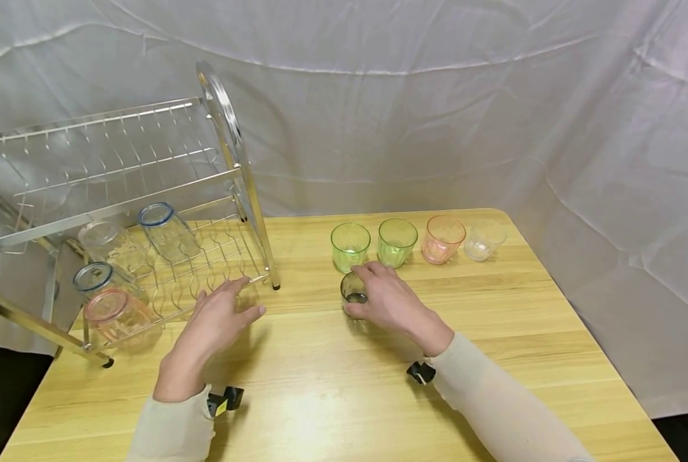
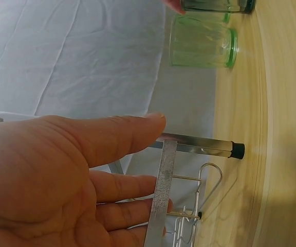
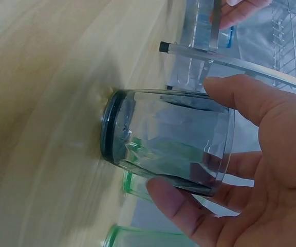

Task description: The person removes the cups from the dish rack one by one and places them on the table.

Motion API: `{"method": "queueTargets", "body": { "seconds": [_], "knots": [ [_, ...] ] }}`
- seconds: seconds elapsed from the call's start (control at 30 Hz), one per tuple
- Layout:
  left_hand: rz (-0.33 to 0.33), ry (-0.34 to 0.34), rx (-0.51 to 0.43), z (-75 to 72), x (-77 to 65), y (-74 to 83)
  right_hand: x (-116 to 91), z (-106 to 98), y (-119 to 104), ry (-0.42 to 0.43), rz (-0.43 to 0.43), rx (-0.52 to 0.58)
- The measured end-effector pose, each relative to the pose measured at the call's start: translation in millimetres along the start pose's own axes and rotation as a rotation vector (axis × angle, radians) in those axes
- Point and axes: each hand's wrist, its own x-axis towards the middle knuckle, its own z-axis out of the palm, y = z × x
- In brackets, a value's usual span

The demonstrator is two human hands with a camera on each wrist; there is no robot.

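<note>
My right hand [image 1: 393, 301] holds a smoky grey glass tumbler [image 3: 168, 139] with thumb and fingers around its sides near the rim. The tumbler stands mouth up on the table, just in front of a row of tumblers. My left hand [image 1: 214, 321] is held by the lower front edge of a metal dish rack [image 2: 161, 193], holding nothing. In the left wrist view its fingers [image 2: 122, 186] reach behind the rack's flat bar, with the thumb out straight. Closest to the grey tumbler are two green tumblers [image 1: 351, 247] [image 1: 397, 242].
Right of the green ones are a pink tumbler [image 1: 443, 239] and a clear tumbler [image 1: 485, 241]. On the rack's lower tier sit upside-down glasses: blue-rimmed [image 1: 167, 234], clear [image 1: 110, 244], dark blue-rimmed [image 1: 101, 279] and pink [image 1: 119, 314]. A pale curtain [image 1: 390, 141] hangs behind the table.
</note>
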Motion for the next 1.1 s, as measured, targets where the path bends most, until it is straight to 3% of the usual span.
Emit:
{"method": "queueTargets", "body": {
  "seconds": [0.43, 0.67, 0.87, 1.1],
  "knots": [
    [0.000, 0.009, 0.023, 1.8, -0.1, 0.6, 0.9, 4.7, 2.3, 0.020, 0.010, 0.007],
    [0.033, -0.017, 0.017, -5.9, 1.3, -0.4, 0.3, 6.5, 3.9, 0.037, 0.003, 0.022],
    [0.014, -0.026, 0.057, -29.2, 10.8, -4.3, -0.1, 6.3, 4.6, 0.040, -0.001, 0.029],
    [-0.056, 0.075, 0.123, -73.4, 37.2, -18.3, 1.3, 5.4, 3.6, 0.032, -0.002, 0.032]
  ]
}}
